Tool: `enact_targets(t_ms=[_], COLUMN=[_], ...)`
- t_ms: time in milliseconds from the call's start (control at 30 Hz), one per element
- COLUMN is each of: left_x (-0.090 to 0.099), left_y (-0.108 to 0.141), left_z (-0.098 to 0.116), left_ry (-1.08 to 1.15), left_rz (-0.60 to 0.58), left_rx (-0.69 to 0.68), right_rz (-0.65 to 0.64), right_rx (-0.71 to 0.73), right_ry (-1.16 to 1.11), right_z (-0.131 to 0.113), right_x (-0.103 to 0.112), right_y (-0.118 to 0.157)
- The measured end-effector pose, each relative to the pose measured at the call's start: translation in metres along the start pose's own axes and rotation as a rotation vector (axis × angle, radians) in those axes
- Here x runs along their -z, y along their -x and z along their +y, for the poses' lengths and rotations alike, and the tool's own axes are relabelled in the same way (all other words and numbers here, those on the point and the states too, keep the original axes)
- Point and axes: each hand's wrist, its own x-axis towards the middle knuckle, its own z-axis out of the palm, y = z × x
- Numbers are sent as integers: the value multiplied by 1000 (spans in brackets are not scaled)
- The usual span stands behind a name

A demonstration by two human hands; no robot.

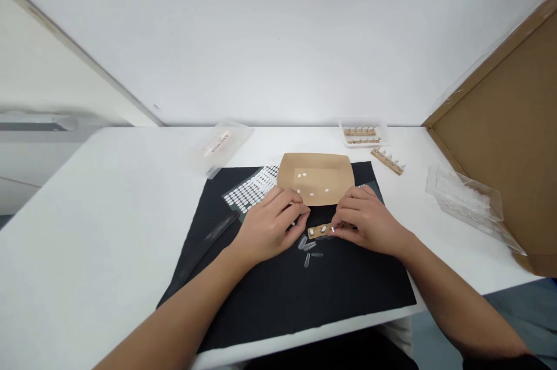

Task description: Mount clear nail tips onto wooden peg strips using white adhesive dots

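Note:
On a black cloth [304, 306], a short wooden nail-tip stand [317, 232] carries small posts with white tops. My right hand [365, 220] is closed around its right end, the fingertips hiding that part. A small shiny piece shows by the right thumb. My left hand [276, 224] is closed in a pinch just left of the stand, apart from it. A bit of white shows between its fingers, too small to name. Several clear false nail tips [307, 244] lie loose on the cloth below the hands.
Beyond the hands sits a brown paper tray [316, 178] with several white oval stickers. A sheet of white oval stickers [250, 191] lies at left, near a plastic pouch [224, 147]. A clear box [363, 133], another stand [387, 161] and a plastic case [470, 199] are at right.

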Motion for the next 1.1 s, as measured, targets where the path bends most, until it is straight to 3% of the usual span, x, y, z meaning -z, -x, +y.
enact_targets(t_ms=[200, 333, 833, 1100], left_x=[4, 3, -4, -6], left_y=[-2, -2, -1, 1], left_z=[15, 18, 20, 20], left_ry=[101, 138, 63, 44], left_rz=[-135, -197, -178, -198], left_rx=[-123, -112, -75, -63], right_rz=[-6, -20, -41, -107], right_rx=[-38, -69, -120, -112], right_ry=[23, 23, 139, 68], right_z=[1, 2, -1, -1], right_x=[-8, -11, -10, 1], right_y=[1, 1, 2, 0])
